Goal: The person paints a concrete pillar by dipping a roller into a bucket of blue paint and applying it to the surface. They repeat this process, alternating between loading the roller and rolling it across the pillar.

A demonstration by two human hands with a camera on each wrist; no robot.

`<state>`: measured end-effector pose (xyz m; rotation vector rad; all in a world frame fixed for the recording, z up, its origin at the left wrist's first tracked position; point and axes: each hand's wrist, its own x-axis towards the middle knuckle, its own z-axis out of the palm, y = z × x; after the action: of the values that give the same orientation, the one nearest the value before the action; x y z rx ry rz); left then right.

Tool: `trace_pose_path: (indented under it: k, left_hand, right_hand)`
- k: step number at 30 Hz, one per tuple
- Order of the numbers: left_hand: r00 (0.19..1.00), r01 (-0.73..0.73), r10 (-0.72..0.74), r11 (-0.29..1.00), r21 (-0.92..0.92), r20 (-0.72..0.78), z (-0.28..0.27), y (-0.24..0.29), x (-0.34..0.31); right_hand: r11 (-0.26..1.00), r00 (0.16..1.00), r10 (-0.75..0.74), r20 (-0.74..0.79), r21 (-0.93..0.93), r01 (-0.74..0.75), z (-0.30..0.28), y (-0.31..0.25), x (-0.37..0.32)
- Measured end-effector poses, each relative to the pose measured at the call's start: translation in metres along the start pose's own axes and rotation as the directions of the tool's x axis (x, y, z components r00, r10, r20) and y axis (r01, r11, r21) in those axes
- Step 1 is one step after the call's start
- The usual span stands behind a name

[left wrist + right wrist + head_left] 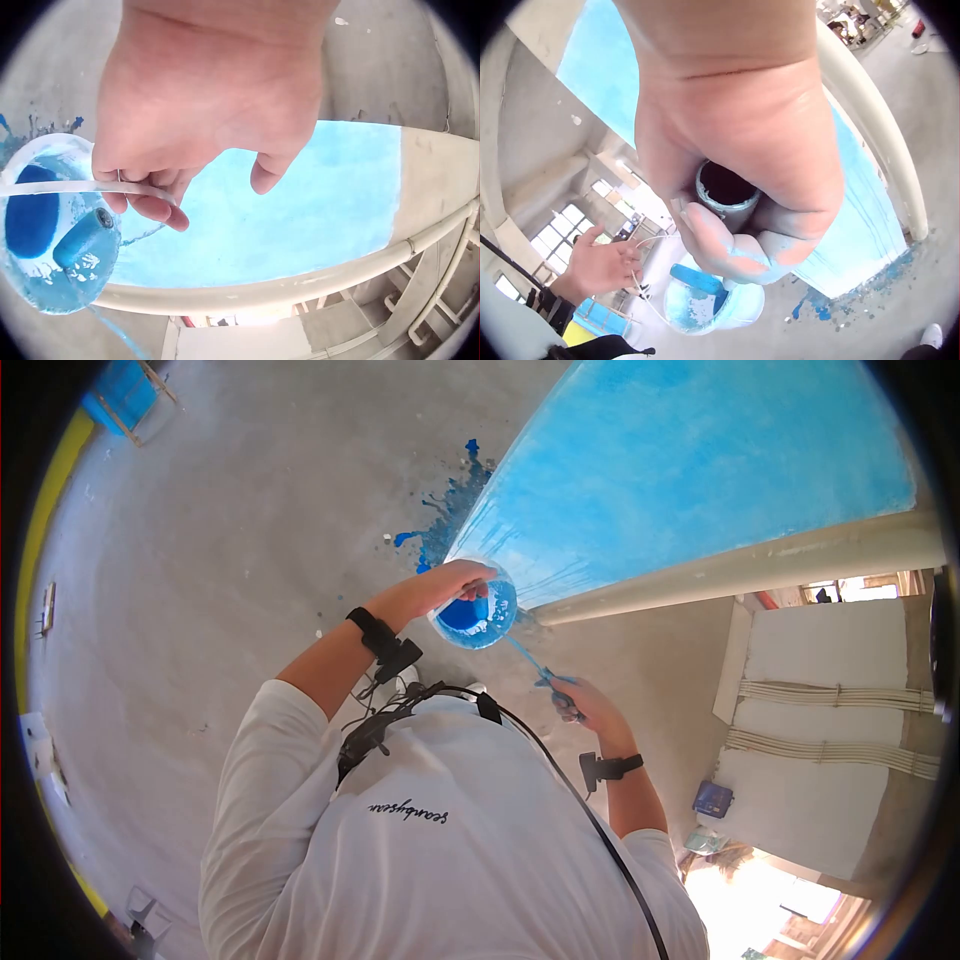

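Right hand (739, 142) gripped the pole (527, 656); below the left hand (202, 97), clutching the bail (67, 187), the roller (81, 241), load unclear, wanted slow draining!

In front of me is the bucket (505, 618), its handle (52, 188) across the fingers of my left hand (462, 582), and inside it the roller (81, 241) sits beside the paint (30, 210), with its pole (525, 655) running out on the near right side to my right hand (588, 705). Beyond the bucket and to the right is the wall (700, 460), with the pipe (740, 573) along its right edge, while splashes (455, 510) lie on the floor (250, 510) left of its foot.
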<state>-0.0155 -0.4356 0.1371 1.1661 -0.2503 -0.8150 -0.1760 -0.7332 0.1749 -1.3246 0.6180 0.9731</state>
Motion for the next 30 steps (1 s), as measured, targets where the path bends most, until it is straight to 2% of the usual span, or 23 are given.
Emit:
trace_pose_path:
  k: [2, 5, 7, 9, 10, 13, 14, 16, 18, 22, 24, 25, 26, 27, 29, 30]
  left_hand:
    - [0.997, 0.075, -0.076, 0.996, 0.058, 0.020, -0.004, -0.003, 0.002]
    - [0.999, 0.045, -0.044, 0.999, 0.015, -0.011, -0.005, -0.008, 0.004]
    - [0.999, 0.051, -0.051, 0.999, -0.014, 0.019, -0.010, -0.010, 0.005]
    - [0.992, 0.112, -0.115, 0.991, -0.070, -0.048, -0.007, -0.008, 0.004]
    - [0.989, 0.145, -0.145, 0.987, -0.063, -0.001, -0.009, -0.004, 0.002]
    - [0.990, 0.136, -0.135, 0.990, 0.040, -0.030, 0.004, 0.003, -0.001]
    - [0.990, 0.135, -0.135, 0.991, -0.018, -0.039, 0.006, 0.002, 0.000]
    - [0.992, 0.127, -0.127, 0.992, 0.004, -0.027, 0.004, -0.001, 0.003]
    - [0.993, 0.117, -0.116, 0.993, 0.027, -0.019, 0.002, -0.003, 0.005]
    - [0.988, 0.116, -0.105, 0.989, 0.094, -0.115, 0.000, -0.009, 0.005]
    - [0.983, 0.118, -0.099, 0.986, 0.119, -0.155, -0.008, -0.017, 0.015]
    - [0.964, 0.163, -0.154, 0.986, 0.028, -0.215, -0.012, -0.021, 0.019]
    - [0.939, 0.203, -0.213, 0.977, -0.066, -0.271, -0.016, -0.024, 0.024]
    - [0.935, 0.219, -0.225, 0.974, -0.051, -0.274, -0.019, -0.029, 0.028]
    - [0.902, 0.182, -0.239, 0.965, -0.187, -0.358, -0.023, -0.037, 0.030]
    - [0.899, 0.195, -0.245, 0.966, -0.171, -0.362, -0.023, -0.040, 0.027]
  right_hand:
    - [1.000, 1.000, -0.008, -0.005, 0.004, 0.008, 0.004, 0.001, 0.000]
    - [0.997, 0.998, -0.062, -0.001, 0.038, 0.062, 0.008, 0.001, -0.006]
    - [0.992, 0.994, -0.108, 0.005, 0.066, 0.108, 0.010, 0.001, -0.005]
    - [0.998, 0.998, -0.051, -0.034, -0.045, 0.049, 0.007, 0.003, -0.003]
    - [0.997, 0.997, -0.064, -0.044, -0.037, 0.062, 0.005, 0.003, -0.001]
    - [0.992, 0.997, -0.064, -0.050, -0.113, 0.058, 0.006, 0.002, -0.002]
    - [0.989, 0.994, -0.088, -0.066, -0.122, 0.080, 0.008, 0.002, -0.005]
    - [0.988, 0.990, -0.114, -0.081, -0.114, 0.105, 0.006, 0.007, -0.007]
    - [0.979, 0.990, -0.095, -0.104, -0.189, 0.074, -0.001, 0.012, 0.000]
    - [0.982, 0.988, -0.144, -0.051, -0.132, 0.136, -0.016, 0.014, -0.006]
    - [0.982, 0.980, -0.177, -0.091, -0.083, 0.169, -0.031, 0.016, -0.010]
    - [0.982, 0.980, -0.180, -0.084, -0.065, 0.175, -0.040, 0.017, -0.011]
    - [0.980, 0.969, -0.201, -0.145, -0.042, 0.197, -0.050, 0.016, -0.013]
    - [0.975, 0.954, -0.218, -0.207, -0.020, 0.219, -0.060, 0.016, -0.013]
    - [0.965, 0.946, -0.235, -0.224, 0.058, 0.254, -0.079, 0.015, -0.015]
    - [0.953, 0.938, -0.246, -0.246, 0.116, 0.280, -0.090, 0.014, -0.014]
